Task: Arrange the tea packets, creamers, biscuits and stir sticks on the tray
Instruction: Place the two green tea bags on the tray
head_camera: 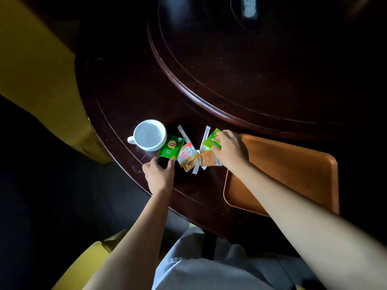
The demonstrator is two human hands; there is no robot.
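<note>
A small heap of packets lies on the dark table left of the brown wooden tray. My left hand pinches the lower edge of a dark green tea packet. My right hand grips a light green tea packet at its right side. Between the hands lie a Coffee mate creamer, a biscuit pack under it, and another biscuit pack. White stir sticks poke out behind the heap. Nothing lies on the tray.
A white cup stands just left of the dark green packet. A raised round turntable fills the table's middle. Yellow chairs stand at left and below. My lap is at the bottom edge.
</note>
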